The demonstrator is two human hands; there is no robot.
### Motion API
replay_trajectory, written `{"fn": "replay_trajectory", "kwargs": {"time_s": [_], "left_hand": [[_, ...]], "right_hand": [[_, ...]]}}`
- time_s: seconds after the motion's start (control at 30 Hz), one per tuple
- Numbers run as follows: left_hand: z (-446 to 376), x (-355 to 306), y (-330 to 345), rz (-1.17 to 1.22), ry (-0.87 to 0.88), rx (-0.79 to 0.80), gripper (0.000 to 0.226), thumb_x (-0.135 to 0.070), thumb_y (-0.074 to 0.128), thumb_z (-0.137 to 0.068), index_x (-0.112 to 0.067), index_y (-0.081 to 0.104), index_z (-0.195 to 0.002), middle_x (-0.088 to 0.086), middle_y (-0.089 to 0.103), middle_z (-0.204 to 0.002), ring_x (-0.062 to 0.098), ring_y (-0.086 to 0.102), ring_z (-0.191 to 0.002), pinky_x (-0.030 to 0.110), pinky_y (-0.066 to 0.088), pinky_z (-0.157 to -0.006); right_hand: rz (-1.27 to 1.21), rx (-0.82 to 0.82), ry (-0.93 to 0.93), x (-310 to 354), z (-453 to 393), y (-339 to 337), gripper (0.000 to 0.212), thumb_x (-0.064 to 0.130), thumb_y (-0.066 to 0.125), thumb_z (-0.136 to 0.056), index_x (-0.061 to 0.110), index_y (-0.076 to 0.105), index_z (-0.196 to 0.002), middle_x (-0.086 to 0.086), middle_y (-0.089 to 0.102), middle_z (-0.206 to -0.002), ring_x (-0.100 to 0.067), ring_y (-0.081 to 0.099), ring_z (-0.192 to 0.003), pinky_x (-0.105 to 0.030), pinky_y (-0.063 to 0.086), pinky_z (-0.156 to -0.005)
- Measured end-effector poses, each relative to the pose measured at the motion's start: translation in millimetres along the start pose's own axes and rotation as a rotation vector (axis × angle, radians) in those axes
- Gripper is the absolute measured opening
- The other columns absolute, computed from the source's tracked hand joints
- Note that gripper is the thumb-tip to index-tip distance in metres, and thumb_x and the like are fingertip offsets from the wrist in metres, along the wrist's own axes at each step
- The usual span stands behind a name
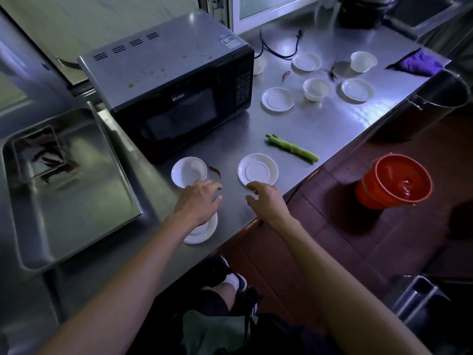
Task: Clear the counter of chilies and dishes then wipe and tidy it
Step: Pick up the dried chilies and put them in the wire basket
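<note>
On the steel counter (332,129) my left hand (198,201) hovers open, fingers spread, over a white saucer stack (204,231) and just below a small white bowl (189,171). My right hand (266,198) is open, its fingertips at the near rim of a white saucer (257,169). A red chili (215,171) lies between bowl and saucer. Farther back sit more saucers (277,99) (357,89) (306,61), cups (316,88) (363,61) and two chilies (286,75) (333,72). Several chilies lie in a steel pan (43,155) inside the sink tray at the left.
A black microwave (179,98) stands at the back left of the counter. A green vegetable stalk (291,148) lies mid-counter, a purple cloth (419,63) at the far right corner. An orange bucket (394,181) and a steel pot (442,98) stand on the floor to the right.
</note>
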State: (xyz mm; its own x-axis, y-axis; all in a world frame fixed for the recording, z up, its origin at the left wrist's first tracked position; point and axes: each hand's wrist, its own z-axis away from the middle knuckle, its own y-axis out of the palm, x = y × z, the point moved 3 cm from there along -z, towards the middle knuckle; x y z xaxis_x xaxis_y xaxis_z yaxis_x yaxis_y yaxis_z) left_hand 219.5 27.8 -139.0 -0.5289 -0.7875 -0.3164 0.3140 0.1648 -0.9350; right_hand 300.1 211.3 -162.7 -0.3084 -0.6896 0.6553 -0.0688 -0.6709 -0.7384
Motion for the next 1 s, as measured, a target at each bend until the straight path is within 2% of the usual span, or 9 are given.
{"fn": "replay_trajectory", "kwargs": {"time_s": [0.13,0.27,0.43,0.53,0.63,0.7,0.87,1.0], "left_hand": [[-18.0,22.4,2.9,0.044,-0.028,-0.037,0.031,-0.031,0.054,-0.097,-0.021,0.062,-0.126,-0.002,0.063,-0.125,0.022,0.052,-0.115,0.041,0.046,-0.091],[-36.3,51.6,1.7,0.080,-0.059,-0.095,0.030,-0.025,0.059,-0.093,-0.017,0.067,-0.121,-0.001,0.065,-0.124,0.025,0.052,-0.116,0.044,0.046,-0.094],[-60.1,82.9,-1.3,0.105,-0.062,-0.121,0.031,-0.019,0.064,-0.088,-0.014,0.069,-0.117,0.004,0.067,-0.121,0.030,0.055,-0.114,0.040,0.046,-0.095],[-72.1,93.9,-2.4,0.132,-0.054,-0.120,0.031,-0.016,0.065,-0.086,-0.011,0.070,-0.116,0.007,0.067,-0.119,0.031,0.056,-0.115,0.038,0.044,-0.098],[-78.2,101.9,-4.2,0.170,-0.048,-0.140,0.028,-0.014,0.066,-0.085,-0.009,0.072,-0.113,0.009,0.069,-0.116,0.033,0.057,-0.114,0.040,0.045,-0.097],[-80.4,106.9,-5.0,0.188,-0.049,-0.142,0.029,-0.015,0.066,-0.086,-0.010,0.071,-0.114,0.008,0.069,-0.118,0.033,0.057,-0.115,0.042,0.047,-0.095],[-81.6,115.7,-2.8,0.207,-0.078,-0.112,0.033,-0.017,0.066,-0.087,-0.010,0.069,-0.119,0.007,0.067,-0.122,0.032,0.057,-0.116,0.044,0.046,-0.097],[-84.4,119.4,-0.1,0.192,-0.079,-0.104,0.031,-0.015,0.069,-0.085,-0.009,0.070,-0.115,0.008,0.069,-0.118,0.033,0.060,-0.110,0.045,0.049,-0.093]], "right_hand": [[0.037,0.076,0.004,9.8,-31.4,17.0,0.039,0.018,0.062,-0.092,0.011,0.063,-0.130,-0.009,0.067,-0.126,-0.024,0.062,-0.112,-0.037,0.050,-0.096],[0.111,0.133,-0.006,26.7,-69.0,35.9,0.037,0.019,0.061,-0.093,0.013,0.064,-0.130,-0.007,0.066,-0.128,-0.024,0.063,-0.110,-0.037,0.051,-0.094],[0.170,0.160,0.024,46.7,-113.6,58.3,0.030,0.015,0.059,-0.091,0.009,0.066,-0.119,-0.013,0.068,-0.120,-0.034,0.063,-0.108,-0.044,0.052,-0.089],[0.211,0.162,0.035,52.1,-133.3,70.5,0.030,0.018,0.057,-0.093,0.012,0.066,-0.122,-0.014,0.067,-0.119,-0.036,0.061,-0.108,-0.044,0.051,-0.089],[0.234,0.157,0.037,52.6,-146.5,83.7,0.023,0.020,0.054,-0.096,0.014,0.067,-0.114,-0.012,0.066,-0.109,-0.036,0.060,-0.102,-0.040,0.050,-0.075],[0.263,0.170,0.033,53.0,-154.4,92.6,0.021,0.020,0.052,-0.096,0.012,0.066,-0.108,-0.013,0.064,-0.105,-0.037,0.059,-0.099,-0.037,0.044,-0.067],[0.374,0.213,0.013,50.0,-169.2,112.1,0.016,0.017,0.051,-0.093,0.006,0.060,-0.099,-0.016,0.061,-0.104,-0.037,0.054,-0.101,-0.038,0.036,-0.072],[0.386,0.196,0.004,43.6,-173.7,117.1,0.015,0.017,0.047,-0.097,0.007,0.058,-0.101,-0.015,0.061,-0.106,-0.036,0.052,-0.105,-0.041,0.039,-0.078]]}}
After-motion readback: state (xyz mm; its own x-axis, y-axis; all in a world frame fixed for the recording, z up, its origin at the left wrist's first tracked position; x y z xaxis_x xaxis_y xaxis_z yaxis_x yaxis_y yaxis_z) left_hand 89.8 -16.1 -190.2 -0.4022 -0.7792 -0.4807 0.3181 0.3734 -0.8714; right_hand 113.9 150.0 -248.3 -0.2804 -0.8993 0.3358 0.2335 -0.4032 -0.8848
